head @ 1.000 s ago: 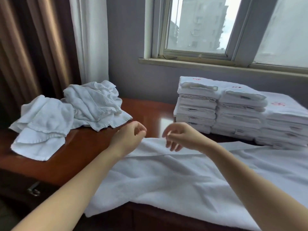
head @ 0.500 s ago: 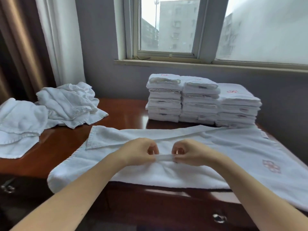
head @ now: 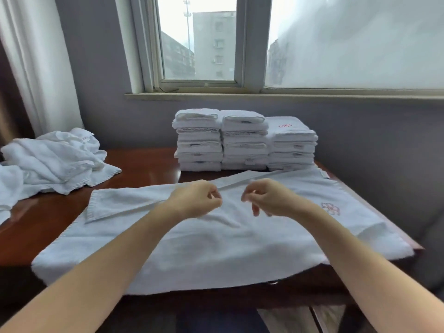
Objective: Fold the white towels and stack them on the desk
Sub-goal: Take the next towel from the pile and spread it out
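Towel stacks (head: 243, 143) stand behind left hand (head: 195, 198) and right hand (head: 271, 198), fingers (head: 255, 210) curled over spread towel (head: 216, 248), grip unclear.

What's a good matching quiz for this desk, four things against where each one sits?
Things:
1. spread towel
2. folded stacks
3. crumpled pile
4. red emblem

Places:
A. far left of the desk
B. near the spread towel's right end
C. across the desk's front
D. at the back, below the window

Pairs: 1-C, 2-D, 3-A, 4-B
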{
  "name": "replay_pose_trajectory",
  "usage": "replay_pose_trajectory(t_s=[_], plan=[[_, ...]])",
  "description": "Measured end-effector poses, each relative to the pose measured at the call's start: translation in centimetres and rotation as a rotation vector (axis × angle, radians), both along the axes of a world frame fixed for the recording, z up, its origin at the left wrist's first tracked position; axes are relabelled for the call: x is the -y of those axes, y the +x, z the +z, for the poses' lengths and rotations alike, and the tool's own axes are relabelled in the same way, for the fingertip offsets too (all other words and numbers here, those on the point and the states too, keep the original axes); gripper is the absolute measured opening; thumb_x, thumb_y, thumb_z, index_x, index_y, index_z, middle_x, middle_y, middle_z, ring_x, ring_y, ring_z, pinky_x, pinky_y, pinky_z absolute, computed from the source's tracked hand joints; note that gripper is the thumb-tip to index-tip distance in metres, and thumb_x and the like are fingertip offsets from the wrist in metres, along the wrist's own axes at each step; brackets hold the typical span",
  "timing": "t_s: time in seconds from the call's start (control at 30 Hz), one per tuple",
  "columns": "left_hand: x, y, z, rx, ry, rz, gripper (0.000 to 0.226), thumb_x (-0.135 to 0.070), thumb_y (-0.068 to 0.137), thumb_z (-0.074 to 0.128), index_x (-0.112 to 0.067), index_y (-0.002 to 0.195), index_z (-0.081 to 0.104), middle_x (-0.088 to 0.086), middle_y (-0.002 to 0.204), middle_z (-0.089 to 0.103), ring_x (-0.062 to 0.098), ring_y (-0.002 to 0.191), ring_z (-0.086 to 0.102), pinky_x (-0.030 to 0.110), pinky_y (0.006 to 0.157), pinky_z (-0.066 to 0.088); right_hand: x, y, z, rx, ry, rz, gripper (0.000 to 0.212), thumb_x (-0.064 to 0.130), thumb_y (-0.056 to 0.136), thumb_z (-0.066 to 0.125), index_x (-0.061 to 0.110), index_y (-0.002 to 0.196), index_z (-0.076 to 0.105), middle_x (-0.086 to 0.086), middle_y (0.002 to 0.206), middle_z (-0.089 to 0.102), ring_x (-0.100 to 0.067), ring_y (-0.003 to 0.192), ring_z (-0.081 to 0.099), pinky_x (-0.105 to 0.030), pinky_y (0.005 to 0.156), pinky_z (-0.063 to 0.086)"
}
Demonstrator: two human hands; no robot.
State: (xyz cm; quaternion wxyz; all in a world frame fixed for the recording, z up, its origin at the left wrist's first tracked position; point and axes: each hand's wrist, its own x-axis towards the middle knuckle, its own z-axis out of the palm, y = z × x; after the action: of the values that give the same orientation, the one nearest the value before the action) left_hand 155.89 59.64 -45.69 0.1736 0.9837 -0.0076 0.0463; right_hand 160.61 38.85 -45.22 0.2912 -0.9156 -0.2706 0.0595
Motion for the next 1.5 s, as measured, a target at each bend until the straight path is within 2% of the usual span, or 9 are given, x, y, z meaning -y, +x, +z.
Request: replay_pose_trajectory(t_s=[0.07, 0.2, 0.33, 0.6, 0.73, 0.87, 1.13, 1.33, 1.5], plan=[[1.8, 0.9, -1.3, 0.046, 0.046, -0.036, 0.018, -0.042, 0.091, 0.056, -0.038, 0.106, 0.065, -0.014, 0.106, 0.064, 0.010, 0.102, 0.061, 0.029, 0.083, 0.049, 1.3, 1.1, -1.1, 0.194, -0.088, -0.178, 0.025, 0.021, 0.094, 0.047, 0.033, 0.102, 0.067, 0.009, 0.099, 0.072, -0.013, 0.088, 0.065, -0.031, 0.079, 0.051], [4.6, 2.9, -4.3, -0.020, 0.112, -0.071, 0.050, -0.049, 0.098, 0.042, -0.031, 0.144, 0.043, -0.005, 0.151, 0.038, 0.016, 0.138, 0.037, 0.038, 0.111, 0.033, 3.2, 2.6, -4.2, 0.168, -0.329, -0.134, 0.036, 0.032, 0.099, 0.043, 0.030, 0.134, 0.054, 0.003, 0.142, 0.052, -0.019, 0.130, 0.046, -0.036, 0.103, 0.041], [4.7, 4.4, -6.7, -0.107, 0.211, -0.075, 0.062, -0.059, 0.100, 0.024, -0.033, 0.156, 0.015, -0.002, 0.165, 0.004, 0.014, 0.151, 0.001, 0.045, 0.122, 0.001, 3.4, 3.1, -6.9, 0.143, -0.383, -0.055, 0.052, 0.045, 0.103, 0.026, 0.029, 0.153, 0.026, -0.001, 0.163, 0.015, -0.018, 0.150, 0.008, -0.046, 0.121, 0.004], [0.9, 6.9, -6.7, -0.041, 0.208, -0.106, 0.063, -0.061, 0.099, 0.030, -0.035, 0.155, 0.020, -0.005, 0.165, 0.006, 0.010, 0.151, 0.003, 0.037, 0.122, 0.004, 0.3, 4.9, -7.7, 0.145, -0.330, -0.091, 0.055, 0.046, 0.103, 0.023, 0.029, 0.155, 0.019, -0.002, 0.165, 0.004, -0.017, 0.151, -0.001, -0.046, 0.121, -0.005], [0.4, 8.2, -5.6, 0.134, 0.086, -0.008, 0.035, -0.053, 0.095, 0.046, -0.034, 0.121, 0.061, -0.008, 0.129, 0.055, 0.014, 0.123, 0.049, 0.032, 0.091, 0.042, 0.8, 6.2, -6.8, 0.318, -0.200, -0.161, 0.040, 0.044, 0.097, 0.044, 0.029, 0.131, 0.057, 0.001, 0.139, 0.053, -0.021, 0.132, 0.043, -0.033, 0.103, 0.035], [1.7, 10.6, -4.0, 0.251, -0.006, -0.004, 0.019, -0.044, 0.095, 0.054, -0.031, 0.106, 0.064, -0.013, 0.103, 0.060, 0.012, 0.100, 0.056, 0.032, 0.079, 0.046, 3.3, 9.2, -4.9, 0.397, -0.091, -0.289, 0.032, 0.032, 0.096, 0.050, 0.025, 0.125, 0.062, 0.005, 0.130, 0.061, -0.018, 0.125, 0.048, -0.032, 0.096, 0.040], [5.4, 15.7, -4.7, 0.182, 0.001, 0.051, 0.035, -0.035, 0.095, 0.055, -0.029, 0.129, 0.057, -0.006, 0.128, 0.054, 0.016, 0.115, 0.055, 0.034, 0.090, 0.047, 7.0, 14.4, -5.5, 0.334, -0.143, -0.423, 0.036, 0.029, 0.097, 0.043, 0.027, 0.129, 0.060, -0.001, 0.127, 0.064, -0.024, 0.119, 0.056, -0.033, 0.088, 0.045], [5.4, 16.9, -5.4, 0.226, 0.021, 0.099, 0.023, -0.036, 0.096, 0.053, -0.026, 0.113, 0.066, -0.005, 0.115, 0.058, 0.018, 0.100, 0.060, 0.031, 0.081, 0.048, 5.8, 17.1, -4.7, 0.343, -0.297, -0.331, 0.038, 0.026, 0.096, 0.042, 0.030, 0.131, 0.053, -0.003, 0.117, 0.064, -0.029, 0.108, 0.058, -0.032, 0.068, 0.038], [4.9, 17.6, -5.0, 0.212, 0.084, 0.067, 0.027, -0.033, 0.098, 0.053, -0.025, 0.119, 0.066, -0.003, 0.116, 0.058, 0.020, 0.101, 0.060, 0.031, 0.078, 0.047, 4.3, 19.0, -3.5, 0.327, -0.413, -0.264, 0.039, 0.020, 0.095, 0.044, 0.033, 0.130, 0.059, -0.001, 0.124, 0.063, -0.028, 0.114, 0.058, -0.033, 0.079, 0.046]])
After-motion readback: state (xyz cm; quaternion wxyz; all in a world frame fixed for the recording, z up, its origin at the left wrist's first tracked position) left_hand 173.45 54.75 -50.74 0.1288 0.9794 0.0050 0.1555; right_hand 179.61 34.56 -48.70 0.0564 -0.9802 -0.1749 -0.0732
